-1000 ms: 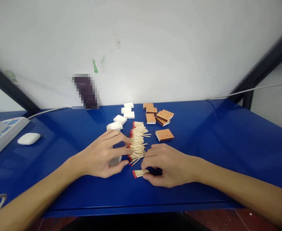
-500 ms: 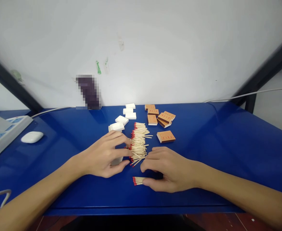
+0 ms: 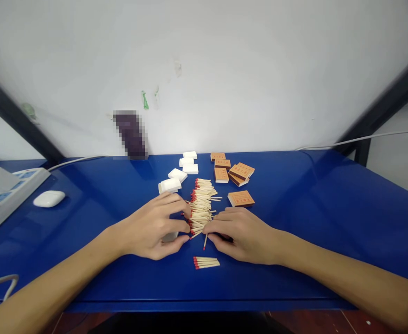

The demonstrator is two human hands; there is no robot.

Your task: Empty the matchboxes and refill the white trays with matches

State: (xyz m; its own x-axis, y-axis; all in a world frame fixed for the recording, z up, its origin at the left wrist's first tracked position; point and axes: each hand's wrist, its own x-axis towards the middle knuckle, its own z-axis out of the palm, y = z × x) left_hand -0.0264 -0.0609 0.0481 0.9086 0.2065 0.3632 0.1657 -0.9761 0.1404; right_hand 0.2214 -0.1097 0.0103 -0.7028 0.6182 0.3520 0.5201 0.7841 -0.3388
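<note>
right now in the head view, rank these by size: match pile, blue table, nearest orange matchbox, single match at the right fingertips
1. Blue table
2. Match pile
3. Nearest orange matchbox
4. Single match

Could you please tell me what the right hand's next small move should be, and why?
The right hand should probably turn the single match at its fingertips and lay it beside the row of matches: the match's head points toward the person, whereas the row's heads point left.
</note>
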